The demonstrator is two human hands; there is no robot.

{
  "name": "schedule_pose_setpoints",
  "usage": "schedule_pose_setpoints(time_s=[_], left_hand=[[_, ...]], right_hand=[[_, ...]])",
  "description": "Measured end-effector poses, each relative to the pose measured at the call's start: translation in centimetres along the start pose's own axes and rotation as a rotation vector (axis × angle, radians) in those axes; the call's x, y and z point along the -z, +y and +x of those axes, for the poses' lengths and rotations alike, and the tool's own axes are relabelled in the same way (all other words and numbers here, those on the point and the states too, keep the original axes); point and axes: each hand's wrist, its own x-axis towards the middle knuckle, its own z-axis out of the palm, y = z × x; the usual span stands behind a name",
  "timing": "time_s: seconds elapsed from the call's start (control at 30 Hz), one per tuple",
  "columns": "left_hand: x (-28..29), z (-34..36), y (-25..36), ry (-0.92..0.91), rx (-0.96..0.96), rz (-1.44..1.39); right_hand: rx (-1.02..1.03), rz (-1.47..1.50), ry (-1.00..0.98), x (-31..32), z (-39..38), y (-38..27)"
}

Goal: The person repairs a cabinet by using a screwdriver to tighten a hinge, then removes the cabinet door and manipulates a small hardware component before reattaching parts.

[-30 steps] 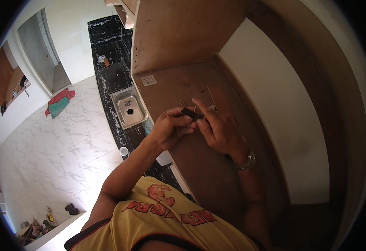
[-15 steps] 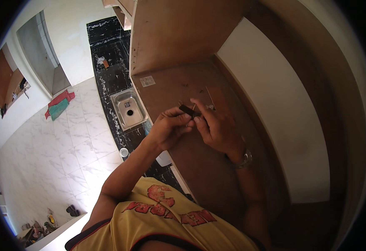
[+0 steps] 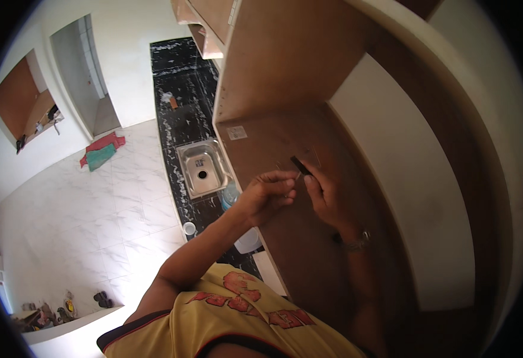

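Note:
A short dark strip (image 3: 300,165), like a small black bar, sticks up from my right hand (image 3: 331,200), with its thumb and fingers closed round the lower end. My left hand (image 3: 271,194) is close beside it, thumb and forefinger pinched near a thin pale bit that is too small to name. Both hands are above the brown wooden board (image 3: 291,244) inside a cabinet. A small printed label (image 3: 236,132) is stuck on that board. My right wrist wears a metal-banded watch (image 3: 358,241).
Left of the board runs a black marbled counter (image 3: 175,122) with a steel sink (image 3: 184,179), a white cup (image 3: 189,228) and a blue-tinted container (image 3: 230,196). A brown cabinet panel (image 3: 285,53) stands ahead. Red and green cloths (image 3: 101,155) lie on the tiled floor.
The dark strip has passed from my left fingers into my right hand. My hands have drawn slightly apart. The whole view has shifted, with the scene sliding rightward and down.

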Motion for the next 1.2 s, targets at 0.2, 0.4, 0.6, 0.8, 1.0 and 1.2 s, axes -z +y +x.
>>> schedule_pose_setpoints(time_s=[0.2,0.4,0.6,0.8,1.0,1.2], left_hand=[[-0.2,0.0,0.0,-0.034,-0.002,0.047],[-1.9,-0.3,-0.2,0.034,-0.062,0.128],[-2.1,0.2,-0.3,0.005,-0.052,0.162],[-1.1,0.3,-0.4,0.01,-0.067,0.202],[1.2,-1.0,-0.2,-0.06,-0.128,-0.09],[-0.4,-1.7,2.7,-0.071,-0.338,0.205]], right_hand=[[-0.113,-0.159,-0.034,0.4,-0.4,-0.4],[-0.377,-0.319,0.035,3.6,-0.4,7.6],[-0.227,-0.544,0.003,6.2,-3.7,14.4],[-0.369,-0.493,0.056,6.1,-5.3,14.6],[-0.363,-0.319,0.033,8.0,-8.3,10.6],[-0.462,-0.394,-0.335,9.6,-13.8,5.2]])
